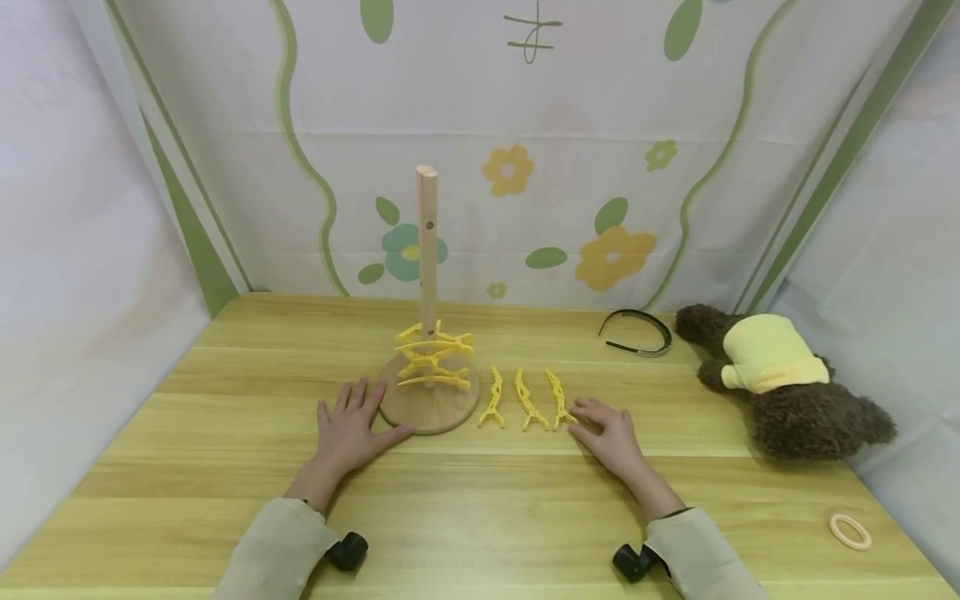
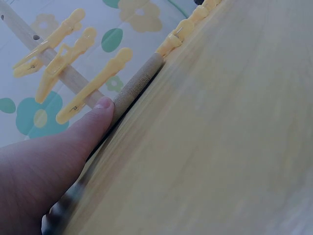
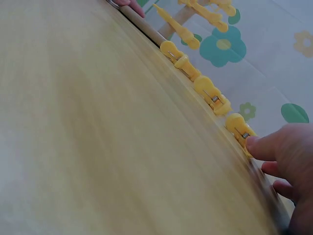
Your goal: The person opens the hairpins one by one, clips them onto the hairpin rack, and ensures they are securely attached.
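Head view is showing a few ways this could be going sideways, tbh. The left hand (image 1: 352,427) is lying on the table (image 1: 225,433) with fingers spread, gripping nothing, just touching the rim of the stand's round base (image 1: 423,414). The right hand (image 1: 611,437) is bringing thumb and fingers close around the forked end of the rightmost clip (image 1: 559,398); thumb and clip are looking like they're touching in the right wrist view, but I'm not able to tell if it's a real pinch. That clip is lying right of the stand, nearer the table's back edge than its right edge, with the middle clip (image 1: 527,402) and left clip (image 1: 492,400) sitting just beside it. If those fingers are catching only one prong, the spring could be twisting the clip loose, or it could be skidding into its neighbour. Other clips (image 2: 95,84) are crowding the low part of the post (image 1: 427,267), so anything coming in there could be snagging on their ends. And since nobody's actually gripping the base, a knock high on that tall post could be tipping the whole thing, imo.
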`<state>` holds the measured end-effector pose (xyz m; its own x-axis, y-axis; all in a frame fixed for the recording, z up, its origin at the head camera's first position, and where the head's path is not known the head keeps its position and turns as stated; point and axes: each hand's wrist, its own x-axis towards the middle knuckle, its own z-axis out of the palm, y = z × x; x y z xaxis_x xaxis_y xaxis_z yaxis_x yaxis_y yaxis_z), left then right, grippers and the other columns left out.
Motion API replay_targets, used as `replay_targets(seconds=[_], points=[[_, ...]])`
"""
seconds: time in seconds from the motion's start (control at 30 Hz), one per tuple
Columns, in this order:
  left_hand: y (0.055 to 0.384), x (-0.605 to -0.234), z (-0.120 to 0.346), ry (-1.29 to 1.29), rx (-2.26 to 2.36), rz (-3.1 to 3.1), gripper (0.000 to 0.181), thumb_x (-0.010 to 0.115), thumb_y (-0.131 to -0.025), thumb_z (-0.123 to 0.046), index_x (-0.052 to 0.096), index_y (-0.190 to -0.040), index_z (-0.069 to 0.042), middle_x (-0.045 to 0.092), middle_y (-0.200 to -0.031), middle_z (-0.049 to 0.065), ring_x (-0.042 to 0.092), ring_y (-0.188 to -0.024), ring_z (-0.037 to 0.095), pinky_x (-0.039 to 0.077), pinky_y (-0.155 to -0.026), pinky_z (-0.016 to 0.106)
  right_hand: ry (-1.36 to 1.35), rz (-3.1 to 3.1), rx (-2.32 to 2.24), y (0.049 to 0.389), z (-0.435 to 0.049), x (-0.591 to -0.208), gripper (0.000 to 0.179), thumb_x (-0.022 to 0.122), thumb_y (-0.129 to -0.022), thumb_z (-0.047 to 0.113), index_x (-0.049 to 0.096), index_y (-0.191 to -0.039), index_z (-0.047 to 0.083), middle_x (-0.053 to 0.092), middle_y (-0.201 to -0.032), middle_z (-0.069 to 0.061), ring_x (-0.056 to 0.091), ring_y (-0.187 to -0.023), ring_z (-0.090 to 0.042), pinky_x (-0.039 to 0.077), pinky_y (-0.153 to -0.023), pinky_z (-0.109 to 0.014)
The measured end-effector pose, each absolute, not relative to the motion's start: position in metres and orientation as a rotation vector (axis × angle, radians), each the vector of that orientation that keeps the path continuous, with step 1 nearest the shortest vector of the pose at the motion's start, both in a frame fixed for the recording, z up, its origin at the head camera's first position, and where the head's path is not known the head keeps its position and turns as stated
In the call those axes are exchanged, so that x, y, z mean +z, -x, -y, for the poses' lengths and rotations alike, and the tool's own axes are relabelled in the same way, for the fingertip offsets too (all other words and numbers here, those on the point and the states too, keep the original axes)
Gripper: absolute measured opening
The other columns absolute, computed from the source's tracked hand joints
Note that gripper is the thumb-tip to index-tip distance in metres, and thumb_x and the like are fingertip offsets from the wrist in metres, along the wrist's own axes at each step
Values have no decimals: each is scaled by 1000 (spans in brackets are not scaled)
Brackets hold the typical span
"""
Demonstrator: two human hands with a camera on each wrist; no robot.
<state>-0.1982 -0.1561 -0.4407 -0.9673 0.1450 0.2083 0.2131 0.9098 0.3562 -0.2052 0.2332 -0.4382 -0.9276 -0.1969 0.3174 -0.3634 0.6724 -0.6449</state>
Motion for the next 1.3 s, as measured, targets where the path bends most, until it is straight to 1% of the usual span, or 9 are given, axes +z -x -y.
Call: replay_targets(seconds=[0.2,0.37,0.6,0.67,0.77,0.9,1.0,1.1,1.3], points=[[199,-441,157,272,-566,2904,92,43,-68,-72,29,-136,-12,21,-137,22,12,-123,41,-1,-87,64,-417,2648,1073,205,-233,-438,21,65,-77,9,65,-96,1,54,-113,-16,40,-112,-35,2,-88,-64],[199,-441,156,273,-561,2901,92,43,-67,-73,29,-136,-13,22,-137,21,12,-123,40,-1,-87,64,-349,2651,1006,206,-236,-437,17,64,-77,7,66,-93,0,54,-112,-18,41,-110,-38,6,-87,-65],[200,-441,155,274,-554,2904,92,43,-68,-72,29,-136,-13,22,-136,21,12,-123,40,-1,-87,64,-318,2648,1048,208,-250,-435,19,62,-79,8,64,-96,-2,51,-113,-23,40,-109,-41,8,-87,-65],[199,-441,155,275,-555,2906,91,44,-68,-72,29,-136,-13,22,-136,21,12,-123,41,-1,-87,64,-329,2638,1093,207,-255,-436,24,61,-81,12,62,-99,-3,50,-114,-23,39,-110,-41,8,-88,-64],[199,-441,154,279,-556,2907,91,44,-68,-72,29,-136,-13,22,-137,21,12,-123,41,-1,-87,64,-351,2661,1084,208,-258,-438,36,62,-80,23,59,-106,-3,49,-117,-22,36,-113,-40,6,-89,-63],[199,-441,154,281,-549,2906,92,43,-68,-72,29,-136,-13,22,-137,21,12,-123,40,-1,-87,64,-354,2757,868,208,-254,-441,56,65,-72,44,58,-111,3,46,-122,-19,32,-115,-38,6,-88,-63],[199,-440,155,276,-546,2903,91,44,-68,-72,28,-136,-13,21,-137,21,12,-123,40,-1,-87,64,-327,2797,729,208,-249,-441,66,64,-68,54,57,-112,5,44,-123,-19,31,-115,-39,7,-87,-63],[199,-440,156,272,-549,2904,91,44,-68,-72,28,-136,-12,21,-137,21,12,-123,40,-1,-87,64,-297,2804,697,208,-245,-440,67,62,-68,55,57,-112,4,44,-123,-19,31,-115,-39,8,-87,-63],[199,-440,156,268,-562,2917,91,43,-68,-72,27,-136,-13,20,-137,21,11,-124,40,-2,-87,64,-264,2780,743,208,-244,-440,59,65,-71,46,58,-110,2,45,-122,-18,32,-115,-37,7,-89,-61]])
